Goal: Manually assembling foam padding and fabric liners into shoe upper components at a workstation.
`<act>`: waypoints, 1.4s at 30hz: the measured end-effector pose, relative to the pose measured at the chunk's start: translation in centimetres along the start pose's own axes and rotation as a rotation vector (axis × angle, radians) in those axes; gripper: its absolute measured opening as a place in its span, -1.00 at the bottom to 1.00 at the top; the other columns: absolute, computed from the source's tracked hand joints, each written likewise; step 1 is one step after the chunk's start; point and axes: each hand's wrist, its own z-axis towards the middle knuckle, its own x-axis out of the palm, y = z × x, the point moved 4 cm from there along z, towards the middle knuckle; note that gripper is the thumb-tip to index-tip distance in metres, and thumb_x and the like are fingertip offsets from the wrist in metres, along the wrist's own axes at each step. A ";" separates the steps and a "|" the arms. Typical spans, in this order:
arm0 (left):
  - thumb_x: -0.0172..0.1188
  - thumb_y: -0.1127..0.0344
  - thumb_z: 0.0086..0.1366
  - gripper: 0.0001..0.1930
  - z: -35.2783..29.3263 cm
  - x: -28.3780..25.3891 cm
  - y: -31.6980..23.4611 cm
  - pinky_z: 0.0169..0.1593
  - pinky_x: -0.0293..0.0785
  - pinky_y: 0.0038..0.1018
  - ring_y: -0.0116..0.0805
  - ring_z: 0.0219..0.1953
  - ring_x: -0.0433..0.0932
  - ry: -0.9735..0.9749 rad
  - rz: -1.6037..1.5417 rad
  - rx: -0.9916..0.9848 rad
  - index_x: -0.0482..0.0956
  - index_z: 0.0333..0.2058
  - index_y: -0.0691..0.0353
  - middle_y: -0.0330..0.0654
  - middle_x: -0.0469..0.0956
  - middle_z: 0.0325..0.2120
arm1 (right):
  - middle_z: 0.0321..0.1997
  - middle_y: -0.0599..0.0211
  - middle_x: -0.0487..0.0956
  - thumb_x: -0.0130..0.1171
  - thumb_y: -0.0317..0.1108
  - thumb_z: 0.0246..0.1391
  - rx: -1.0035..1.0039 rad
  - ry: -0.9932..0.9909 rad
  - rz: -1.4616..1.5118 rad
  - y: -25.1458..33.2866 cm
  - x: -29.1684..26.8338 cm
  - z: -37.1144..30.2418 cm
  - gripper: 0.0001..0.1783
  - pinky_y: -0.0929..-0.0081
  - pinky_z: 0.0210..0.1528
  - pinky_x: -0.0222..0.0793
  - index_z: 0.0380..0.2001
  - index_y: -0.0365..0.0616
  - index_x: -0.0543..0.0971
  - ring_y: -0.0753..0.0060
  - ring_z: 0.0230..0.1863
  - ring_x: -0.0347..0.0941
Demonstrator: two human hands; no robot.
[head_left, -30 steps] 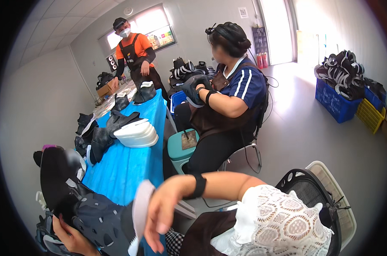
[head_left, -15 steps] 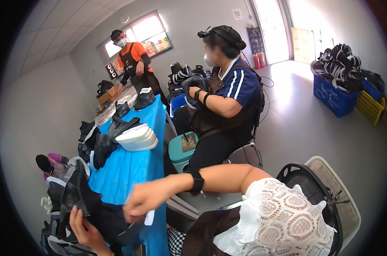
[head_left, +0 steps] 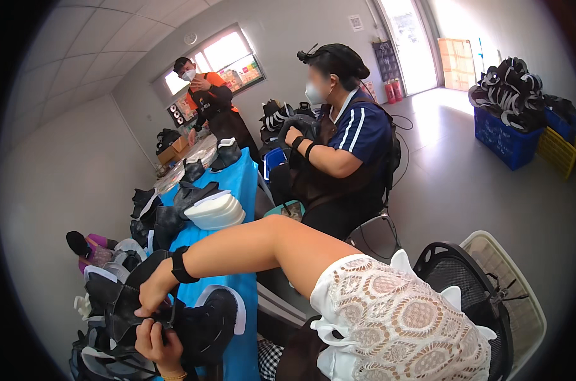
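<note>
- Head view: the shoe (head_left: 202,320) is at lower left of the frame, by the blue table (head_left: 242,346), within both hands' reach.
- Left hand (head_left: 159,346) grasps its edge from below, apparently to steady it.
- Right hand (head_left: 156,289) bends over that edge, perhaps for control; whether it pinches, one cannot tell.

A worker's left hand (head_left: 159,346) and right hand (head_left: 158,287) gripped a black shoe (head_left: 205,327) near a seated co-worker (head_left: 367,130) in navy.

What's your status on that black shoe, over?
Left hand, right hand both on black shoe. White edging at right. Other shoes close at left.
</note>
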 end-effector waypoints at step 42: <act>0.01 0.08 0.29 -0.34 -4.9 -8.0 7.6 0.29 0.21 -0.20 -0.11 0.21 0.31 -0.674 -1.390 -0.982 0.13 0.28 0.29 0.01 0.27 0.21 | -0.53 -0.02 0.49 0.04 -0.19 0.18 -0.797 -1.068 0.502 8.9 -6.2 0.5 -0.66 0.31 -0.35 0.38 -0.43 -0.29 0.54 0.39 -0.48 0.43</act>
